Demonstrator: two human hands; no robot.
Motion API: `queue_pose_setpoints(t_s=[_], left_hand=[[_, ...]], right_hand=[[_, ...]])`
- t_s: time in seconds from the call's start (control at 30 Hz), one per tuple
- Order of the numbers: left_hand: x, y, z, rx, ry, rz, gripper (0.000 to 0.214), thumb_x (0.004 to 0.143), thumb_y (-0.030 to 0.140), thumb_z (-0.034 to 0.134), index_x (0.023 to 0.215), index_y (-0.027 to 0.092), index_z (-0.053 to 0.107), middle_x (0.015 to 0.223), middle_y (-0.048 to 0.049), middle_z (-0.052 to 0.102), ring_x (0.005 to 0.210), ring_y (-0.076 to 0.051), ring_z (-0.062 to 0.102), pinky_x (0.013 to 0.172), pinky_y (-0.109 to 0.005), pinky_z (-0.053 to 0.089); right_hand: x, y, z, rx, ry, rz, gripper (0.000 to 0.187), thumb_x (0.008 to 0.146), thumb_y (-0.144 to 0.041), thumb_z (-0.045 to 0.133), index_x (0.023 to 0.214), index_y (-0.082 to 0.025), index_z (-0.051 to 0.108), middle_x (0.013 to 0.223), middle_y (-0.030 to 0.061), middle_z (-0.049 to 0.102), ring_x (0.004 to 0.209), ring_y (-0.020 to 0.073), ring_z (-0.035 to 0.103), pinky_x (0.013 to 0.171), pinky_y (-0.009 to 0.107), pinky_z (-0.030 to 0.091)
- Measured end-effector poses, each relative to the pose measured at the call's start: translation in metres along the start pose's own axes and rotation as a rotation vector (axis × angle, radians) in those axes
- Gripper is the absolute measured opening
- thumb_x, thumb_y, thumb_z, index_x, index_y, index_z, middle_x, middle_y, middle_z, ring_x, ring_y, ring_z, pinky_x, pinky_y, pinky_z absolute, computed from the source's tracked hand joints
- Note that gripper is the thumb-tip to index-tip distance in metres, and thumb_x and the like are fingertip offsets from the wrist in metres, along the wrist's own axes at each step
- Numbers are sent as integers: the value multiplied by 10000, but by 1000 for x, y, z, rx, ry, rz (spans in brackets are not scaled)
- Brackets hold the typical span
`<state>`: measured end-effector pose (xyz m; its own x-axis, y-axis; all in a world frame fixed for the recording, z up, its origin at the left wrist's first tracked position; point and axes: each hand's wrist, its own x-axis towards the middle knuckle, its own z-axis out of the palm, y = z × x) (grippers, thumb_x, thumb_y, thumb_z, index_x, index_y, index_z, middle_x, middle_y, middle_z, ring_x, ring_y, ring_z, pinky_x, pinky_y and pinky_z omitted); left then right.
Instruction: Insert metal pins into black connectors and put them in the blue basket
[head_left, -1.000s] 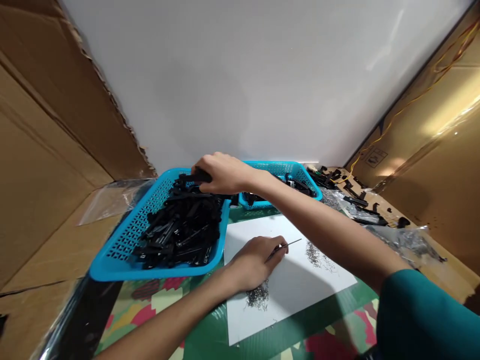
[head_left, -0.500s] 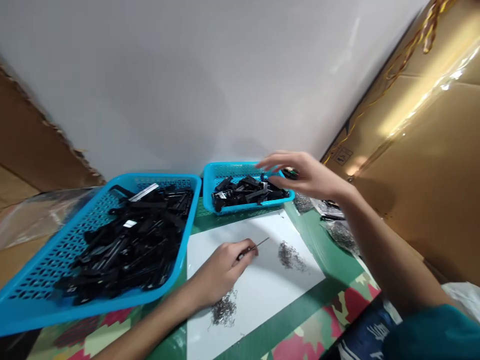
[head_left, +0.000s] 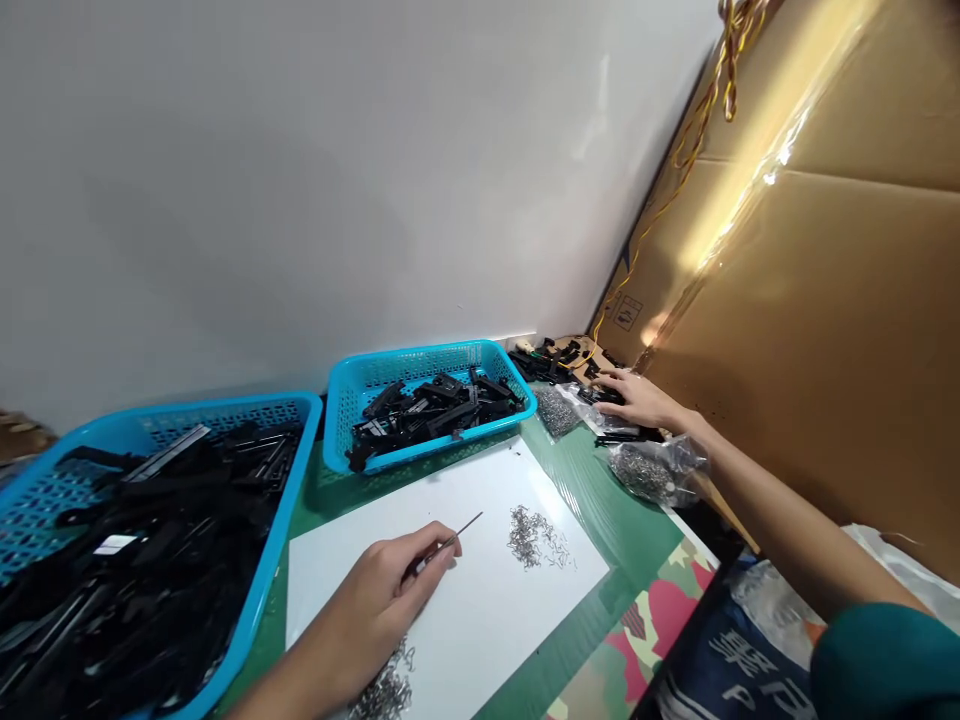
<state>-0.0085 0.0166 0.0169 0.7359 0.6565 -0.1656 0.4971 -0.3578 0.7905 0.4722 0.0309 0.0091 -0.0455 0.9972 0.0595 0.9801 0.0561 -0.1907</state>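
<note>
My left hand [head_left: 386, 600] rests over the white sheet [head_left: 465, 640], closed round a slim tool with a thin metal shaft [head_left: 469, 523]; its handle is mostly hidden in the fingers. One heap of small bent wire pieces [head_left: 384, 690] lies beside that wrist, and another small wire heap [head_left: 531, 538] is spread farther right on the sheet. At the back right my right hand [head_left: 637, 398] reaches with its fingers stretched out over black plastic parts [head_left: 596, 393]. Whether the fingertips touch them I cannot tell.
A large blue basket [head_left: 259, 600] full of black parts stands at left. Behind the sheet is a smaller blue basket [head_left: 341, 400] with similar parts. Bags of small metal pieces [head_left: 645, 475] lie near my right forearm. Cardboard [head_left: 825, 330] walls the right side.
My right hand has moved from above the smaller basket to the black parts at the back right. The view has swung right. My left hand keeps hold of the slim tool.
</note>
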Motion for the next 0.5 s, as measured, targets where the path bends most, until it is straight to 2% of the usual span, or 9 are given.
queue_pose_setpoints(t_s=[0.13, 0.3, 0.4, 0.5], left_hand=[[0, -2, 1, 5, 1, -1, 466, 1085, 591, 398, 978, 219, 659, 826, 2, 611, 746, -178, 507, 697, -286, 364], [-1, -5, 3, 7, 2, 17, 456, 1094, 572, 392, 977, 223, 660, 851, -1, 642, 768, -183, 538, 719, -293, 364], [-2, -6, 3, 11, 8, 31, 436, 1097, 551, 398, 984, 226, 666, 863, 0, 656, 774, -183, 553, 725, -291, 366], [-2, -6, 4, 15, 13, 37, 425, 1096, 536, 404, 977, 226, 669, 852, 3, 658, 765, -182, 553, 715, -288, 362]], right_hand=[[6, -2, 8, -97, 27, 23, 450, 1070, -483, 440, 1346, -203, 658, 1385, 174, 653, 1257, 348, 577, 1117, 509, 435], [7, 1, 11, -197, 40, 102, 402, 1076, -473, 439, 1275, -210, 669, 1292, 199, 665, 1163, 374, 596, 1019, 526, 485], [7, 1, 13, -214, 43, 137, 355, 1095, -446, 473, 1257, -199, 670, 1261, 164, 679, 1106, 314, 650, 981, 494, 529], [8, 0, 16, -205, 61, 167, 317, 1070, -415, 598, 1270, -179, 665, 1239, 103, 697, 1063, 241, 694, 949, 460, 581]])
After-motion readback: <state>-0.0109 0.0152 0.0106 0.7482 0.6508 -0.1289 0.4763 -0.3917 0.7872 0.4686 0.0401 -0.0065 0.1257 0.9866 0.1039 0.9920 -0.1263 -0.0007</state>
